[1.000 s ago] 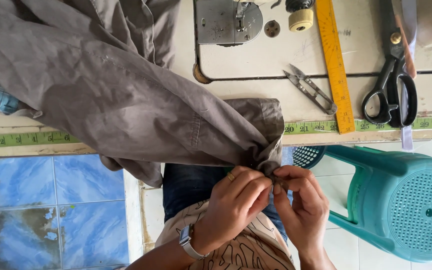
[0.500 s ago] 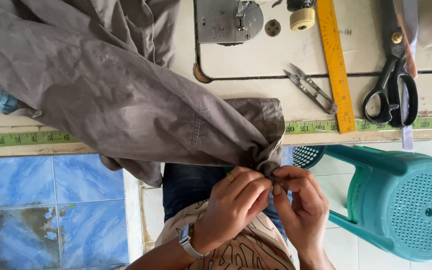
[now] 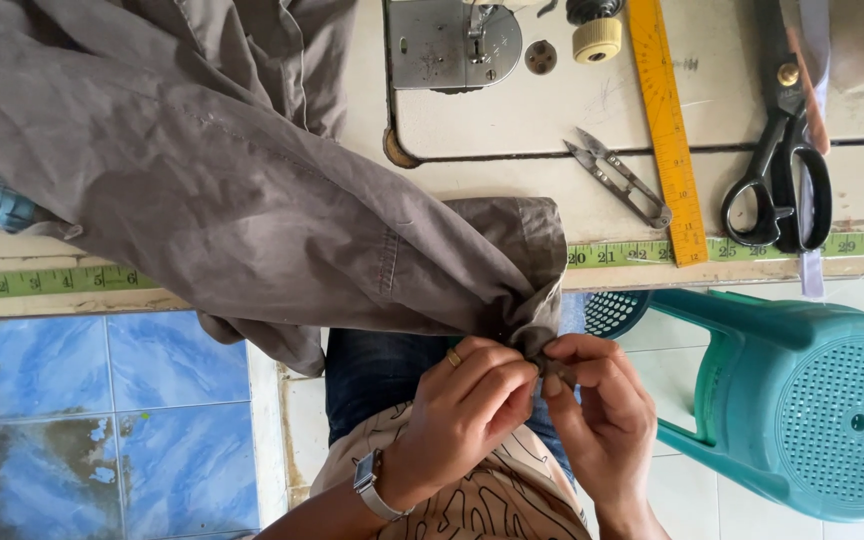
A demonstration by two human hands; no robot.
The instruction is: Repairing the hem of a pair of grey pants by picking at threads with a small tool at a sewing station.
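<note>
1. The left hand point(image 3: 467, 405), with a gold ring and a silver wristwatch point(image 3: 370, 484), is closed, pinching a bunched corner of the grey-brown cloth garment point(image 3: 252, 190).
2. The right hand point(image 3: 597, 420) is also closed on that same corner, fingertips meeting the left hand's.
3. The garment drapes off the cream sewing surface point(image 3: 552, 120) down to the person's lap; its gripped edge hangs just below the surface's front edge.
4. On the surface lie small metal thread snips point(image 3: 620, 178), a yellow ruler point(image 3: 664, 120) and large black scissors point(image 3: 782, 150).
5. A teal plastic stool point(image 3: 812, 410) stands to the right, on the floor.
</note>
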